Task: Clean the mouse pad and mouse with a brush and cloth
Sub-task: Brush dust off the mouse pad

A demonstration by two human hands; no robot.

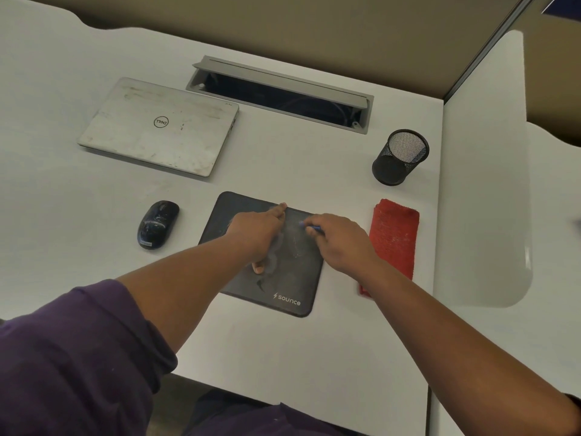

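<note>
A black mouse pad [292, 278] with pale dusty smears lies on the white desk in front of me. My left hand [256, 236] rests flat on the pad, fingers stretched out and thumb spread toward me. My right hand [338, 239] is over the pad's right part, its fingers curled round a thin blue brush [314, 228] of which only a short piece shows. The black mouse [157, 224] sits on the desk left of the pad, apart from both hands. A folded red cloth [394, 240] lies right of the pad, partly hidden by my right forearm.
A closed silver laptop [158, 125] lies at the back left. An open grey cable tray [279, 92] is set into the desk behind. A black mesh pen cup [400, 157] stands at the back right. A white divider panel [484, 184] bounds the desk on the right.
</note>
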